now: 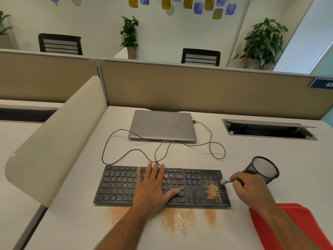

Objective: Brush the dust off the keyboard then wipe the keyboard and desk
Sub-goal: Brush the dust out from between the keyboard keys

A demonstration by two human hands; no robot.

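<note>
Orange dust (pixel 177 222) streaks the counter (pixel 72 222) nearest you. Your left hand (pixel 153 186) lies flat, fingers straight, on the keyboard (pixel 115 186). Your right hand (pixel 248 188) pinches the brush (pixel 225 182), bristles on the dusty number pad. Beyond sits a closed laptop (pixel 162 126).

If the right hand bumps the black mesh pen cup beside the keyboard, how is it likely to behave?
The pen cup already leans, its mouth turned toward the camera, so it would probably tip over. It looks empty and is thin mesh, so likely light and easy to shove. Being round, it may roll across the desk once down. The right hand is very close.
</note>
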